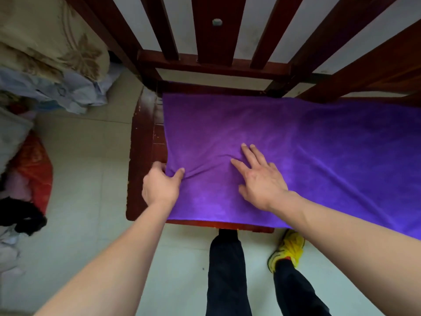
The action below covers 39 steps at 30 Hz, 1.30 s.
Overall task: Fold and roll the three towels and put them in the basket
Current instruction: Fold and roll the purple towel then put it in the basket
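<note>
A purple towel (pixel 296 144) lies spread flat over the seat of a dark red wooden chair (pixel 142 137) and runs off the right edge of the view. My left hand (pixel 159 184) pinches the towel's left edge near the front corner, thumb on top and fingers curled under, and the cloth wrinkles there. My right hand (pixel 259 176) rests flat on the towel just to the right, fingers straight and spread. No basket and no other towel is in view.
The chair's slatted back (pixel 214 42) rises behind the seat. A heap of bedding and clothes (pixel 45 65) lies on the floor at the left, with red and black fabric (pixel 29 174) below it. My legs and a yellow shoe (pixel 288 249) stand on the pale tiled floor.
</note>
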Each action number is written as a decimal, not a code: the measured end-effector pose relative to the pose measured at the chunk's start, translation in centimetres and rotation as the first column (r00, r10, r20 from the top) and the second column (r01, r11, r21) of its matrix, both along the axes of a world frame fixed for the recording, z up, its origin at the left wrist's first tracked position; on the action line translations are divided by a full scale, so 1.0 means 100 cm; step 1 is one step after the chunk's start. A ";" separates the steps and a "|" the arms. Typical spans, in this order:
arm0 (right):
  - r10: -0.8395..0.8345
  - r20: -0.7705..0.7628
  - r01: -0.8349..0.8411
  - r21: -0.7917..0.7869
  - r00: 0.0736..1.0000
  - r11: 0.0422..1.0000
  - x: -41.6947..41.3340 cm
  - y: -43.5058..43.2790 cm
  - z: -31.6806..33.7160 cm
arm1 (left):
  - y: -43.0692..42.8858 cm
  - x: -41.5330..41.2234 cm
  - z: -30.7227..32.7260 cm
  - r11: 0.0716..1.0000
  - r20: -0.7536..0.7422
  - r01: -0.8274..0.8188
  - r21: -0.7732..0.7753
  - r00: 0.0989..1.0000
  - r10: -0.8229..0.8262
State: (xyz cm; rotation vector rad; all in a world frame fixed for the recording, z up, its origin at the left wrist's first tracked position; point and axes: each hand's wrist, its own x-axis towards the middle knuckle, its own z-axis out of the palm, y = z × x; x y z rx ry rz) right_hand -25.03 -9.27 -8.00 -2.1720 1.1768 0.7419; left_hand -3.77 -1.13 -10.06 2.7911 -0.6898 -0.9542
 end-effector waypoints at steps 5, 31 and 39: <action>-0.096 0.043 0.098 -0.039 0.994 0.994 -0.005 0.005 0.009 | 0.047 0.007 0.001 0.992 -0.078 -0.123 0.031 0.989 0.125; -0.130 0.072 0.138 -0.122 0.989 0.983 0.009 -0.039 -0.007 | -0.146 0.064 0.002 0.969 0.061 -0.063 -0.240 0.995 0.080; -0.343 0.134 0.363 -0.175 0.930 0.915 -0.084 -0.059 0.035 | -0.090 -0.063 0.041 0.962 -0.057 0.168 -0.217 0.981 -0.184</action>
